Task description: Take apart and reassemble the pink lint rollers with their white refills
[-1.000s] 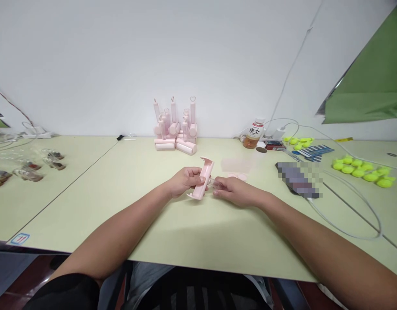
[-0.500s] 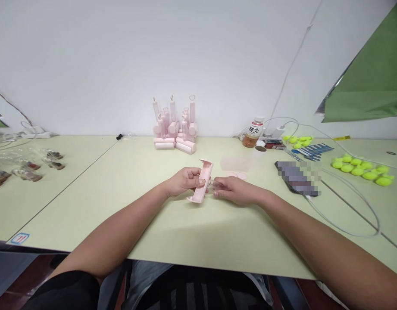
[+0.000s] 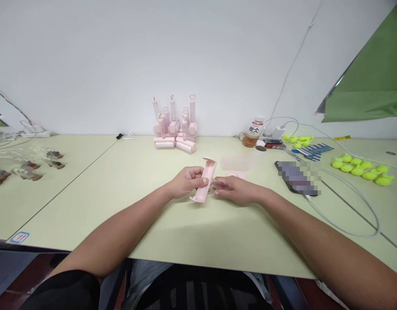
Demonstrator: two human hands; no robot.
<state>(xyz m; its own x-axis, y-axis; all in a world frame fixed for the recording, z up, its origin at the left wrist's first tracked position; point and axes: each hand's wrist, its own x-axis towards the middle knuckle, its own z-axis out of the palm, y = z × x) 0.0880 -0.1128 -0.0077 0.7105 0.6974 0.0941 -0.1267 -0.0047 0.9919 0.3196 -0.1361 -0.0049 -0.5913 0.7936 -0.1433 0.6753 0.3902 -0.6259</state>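
Note:
My left hand (image 3: 187, 182) is closed around a pink half-round plastic shell (image 3: 206, 181), its thumb pressed on the hollow inner side. The shell is tilted, its top end leaning right, with a raised lip at both ends. My right hand (image 3: 235, 189) is closed just right of it, gripping a small see-through piece (image 3: 219, 184) whose tip is at the shell's right edge. The fingers and motion blur hide most of that piece, and I cannot tell if it is joined to the shell. Pale pink discs (image 3: 237, 175) and a translucent pink sheet (image 3: 235, 163) lie behind my right hand.
Against the wall stand pink cylinders (image 3: 185, 145) with upright pink tubes (image 3: 192, 110) topped by loops. To the right are a drink bottle (image 3: 251, 132), a phone (image 3: 297, 178) on a white cable (image 3: 347, 230) and yellow-green pieces (image 3: 363, 168). Bagged items (image 3: 26, 172) lie far left.
The pink shell and my left hand have shifted slightly right and up, closer to my right hand. My right hand has barely moved.

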